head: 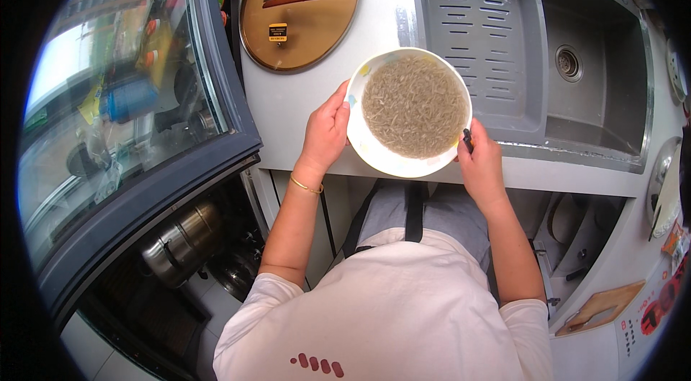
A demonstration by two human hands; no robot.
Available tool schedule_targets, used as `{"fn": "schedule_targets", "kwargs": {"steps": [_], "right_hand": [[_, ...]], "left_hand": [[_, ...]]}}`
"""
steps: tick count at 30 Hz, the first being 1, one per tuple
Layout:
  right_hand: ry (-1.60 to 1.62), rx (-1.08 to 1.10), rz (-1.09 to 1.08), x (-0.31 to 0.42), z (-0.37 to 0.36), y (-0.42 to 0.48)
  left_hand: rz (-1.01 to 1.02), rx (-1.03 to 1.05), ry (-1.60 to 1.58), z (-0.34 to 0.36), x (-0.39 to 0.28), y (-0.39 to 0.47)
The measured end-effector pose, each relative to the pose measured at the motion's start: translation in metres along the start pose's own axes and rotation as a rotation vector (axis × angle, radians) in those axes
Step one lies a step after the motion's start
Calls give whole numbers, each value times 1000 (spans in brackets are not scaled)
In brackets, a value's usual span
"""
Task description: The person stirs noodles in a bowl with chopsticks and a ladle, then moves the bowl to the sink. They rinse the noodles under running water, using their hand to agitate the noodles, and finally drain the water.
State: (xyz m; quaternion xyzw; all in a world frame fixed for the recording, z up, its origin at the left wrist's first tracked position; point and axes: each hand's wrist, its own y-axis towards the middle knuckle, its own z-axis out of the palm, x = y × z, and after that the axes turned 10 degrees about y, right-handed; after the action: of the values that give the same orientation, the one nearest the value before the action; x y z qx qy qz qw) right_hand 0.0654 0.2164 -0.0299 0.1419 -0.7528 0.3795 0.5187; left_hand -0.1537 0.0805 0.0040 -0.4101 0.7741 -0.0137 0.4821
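A white bowl with pastel patches on its inside is held level over the counter's front edge, beside the sink. Thin pale shreds, possibly grated vegetable, fill much of it and look covered in liquid. My left hand grips the bowl's left rim, thumb on the outside near the top. On the opposite side, my right hand clasps the lower right rim. A small black object with a bit of orange shows between the right thumb and the bowl; what it is cannot be told.
A grey double sink lies ahead to the right, with a slotted grey tray in its left basin. A brown glass lid rests on the white counter. An open window sash juts in at left. A wooden board lies lower right.
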Motion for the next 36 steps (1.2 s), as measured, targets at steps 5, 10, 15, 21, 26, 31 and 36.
{"fn": "schedule_targets", "kwargs": {"steps": [5,10,15,21,26,31,36], "right_hand": [[-13,4,-4,-3,0,0],[-4,1,1,-2,1,-1],[0,4,-11,-2,2,-3],[-49,7,-79,-3,2,-5],[-100,29,-87,-5,3,-7],[-119,42,-108,-8,4,-7],[-103,43,-93,-6,4,-8]], "left_hand": [[1,2,26,-1,2,-1],[-2,3,26,-1,1,-2],[-43,30,-22,-1,8,-1],[-71,31,-63,1,15,-3],[-61,11,-86,5,24,-3],[-75,17,-83,5,34,-4],[-54,14,-150,6,32,-6]]}}
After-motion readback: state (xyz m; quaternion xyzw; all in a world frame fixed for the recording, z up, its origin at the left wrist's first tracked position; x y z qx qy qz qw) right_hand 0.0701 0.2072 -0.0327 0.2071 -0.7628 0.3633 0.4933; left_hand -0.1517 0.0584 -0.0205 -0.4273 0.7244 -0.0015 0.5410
